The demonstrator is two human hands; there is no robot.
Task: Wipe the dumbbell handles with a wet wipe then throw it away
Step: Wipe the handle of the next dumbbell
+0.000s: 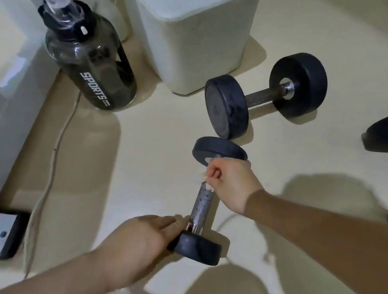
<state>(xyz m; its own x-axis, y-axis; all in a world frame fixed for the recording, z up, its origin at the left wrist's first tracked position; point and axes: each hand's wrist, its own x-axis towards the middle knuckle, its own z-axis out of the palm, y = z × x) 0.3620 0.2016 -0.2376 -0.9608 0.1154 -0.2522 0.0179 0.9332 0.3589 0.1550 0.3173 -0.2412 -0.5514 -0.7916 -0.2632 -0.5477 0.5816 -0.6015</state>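
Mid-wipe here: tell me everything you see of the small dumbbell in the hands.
The small dumbbell has a knurled, shiny metal handle between two dark, matte round end weights. It points away from the person. The left hand grips its near weight; the right hand pinches a white wet wipe against the handle beside the far weight.

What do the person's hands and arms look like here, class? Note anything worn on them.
Both are bare: the left hand and right hand wear no gloves, and no ring, watch or band shows. No sleeve is in view on either arm, right up to the frame's edge.
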